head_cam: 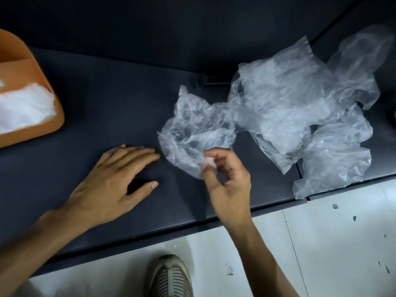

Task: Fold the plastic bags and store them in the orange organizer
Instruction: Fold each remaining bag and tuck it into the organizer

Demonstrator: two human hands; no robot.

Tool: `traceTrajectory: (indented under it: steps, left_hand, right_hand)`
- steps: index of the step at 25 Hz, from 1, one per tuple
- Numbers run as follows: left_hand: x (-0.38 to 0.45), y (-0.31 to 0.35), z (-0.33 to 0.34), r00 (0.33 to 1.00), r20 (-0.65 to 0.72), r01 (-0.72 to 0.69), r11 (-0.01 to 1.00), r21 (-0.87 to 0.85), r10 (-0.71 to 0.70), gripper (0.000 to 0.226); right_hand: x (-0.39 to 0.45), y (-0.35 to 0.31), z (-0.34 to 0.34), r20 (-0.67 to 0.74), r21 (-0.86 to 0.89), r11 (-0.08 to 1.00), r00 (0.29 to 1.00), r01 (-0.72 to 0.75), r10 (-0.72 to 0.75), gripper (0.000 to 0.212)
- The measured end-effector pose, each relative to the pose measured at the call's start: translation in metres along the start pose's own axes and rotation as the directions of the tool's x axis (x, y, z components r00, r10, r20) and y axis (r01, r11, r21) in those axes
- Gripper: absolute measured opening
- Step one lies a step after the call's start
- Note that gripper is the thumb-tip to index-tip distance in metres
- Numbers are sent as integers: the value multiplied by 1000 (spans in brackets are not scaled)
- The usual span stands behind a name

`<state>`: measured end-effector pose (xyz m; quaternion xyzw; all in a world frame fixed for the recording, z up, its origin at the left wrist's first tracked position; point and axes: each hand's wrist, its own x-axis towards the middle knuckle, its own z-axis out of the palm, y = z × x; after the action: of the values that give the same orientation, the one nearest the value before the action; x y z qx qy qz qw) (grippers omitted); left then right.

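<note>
Crumpled clear plastic bag (192, 129), just left of the loose bag pile (300, 116), is pinched at its near edge by right hand (227, 179); left hand (115, 179) flat beside it; looks like pickup step, next needs spreading flat before folding for orange plastic organizer (42, 116) far left.

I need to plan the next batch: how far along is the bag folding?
Done: the orange organizer already holds white folded plastic. In hand: the right hand pinches a crumpled clear bag, while the left hand lies flat on the table. Left: a loose pile of bags, still unfolded.
</note>
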<state>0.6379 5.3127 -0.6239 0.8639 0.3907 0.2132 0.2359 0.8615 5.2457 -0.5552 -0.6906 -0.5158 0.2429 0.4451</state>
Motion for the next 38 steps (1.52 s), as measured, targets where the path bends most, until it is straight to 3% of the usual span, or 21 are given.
traceTrajectory:
  steps: [2,5,7,9,12,15,17,20,24,28,30,34,38]
  left_hand:
    - [-3,3,-6,984,-77,123,927,-354,-160,71]
    - [-14,8,-14,952,-214,93,873,-479,-219,90]
    - [-25,8,-22,956,-221,73,886,-458,-194,75]
    - [-33,8,-27,958,-214,80,894,-441,-191,43]
    - [-42,11,-25,938,-260,112,913,-393,-227,13]
    - [-43,11,-24,940,-257,121,922,-369,-226,6]
    - [-44,8,-26,940,-265,115,933,-342,-213,8]
    - [-45,0,-29,947,-286,83,971,-224,-147,16]
    - [-48,-4,-33,961,-269,37,993,-114,-66,22]
    - [-57,-17,-46,964,-255,57,995,-78,-75,26]
    - [-62,-26,-54,964,-256,59,997,-44,-68,26]
    - [-64,-22,-54,979,-198,-47,997,59,58,23]
    - [-67,-25,-50,981,-158,-97,990,105,113,22]
  right_hand:
    - [-12,-10,8,124,129,989,991,-66,50,31]
    - [-16,-11,12,215,138,987,975,-88,57,32]
    - [-17,-9,13,249,113,989,966,-96,65,34]
    - [-19,-10,12,267,107,991,963,-77,45,35]
    - [-23,-10,12,119,166,983,991,-83,64,31]
    - [-18,2,10,-94,198,967,979,-162,183,29]
    - [-11,9,6,-126,206,935,940,-288,317,29]
    - [-1,12,1,-30,180,872,883,-456,468,16]
    - [7,14,0,120,268,830,872,-489,475,13]
    - [20,26,-20,135,485,664,800,-568,585,15]
    - [25,33,-31,210,574,548,756,-609,620,16]
    - [26,38,-37,449,688,310,721,-656,528,7]
    - [30,47,-40,586,710,185,715,-680,382,37]
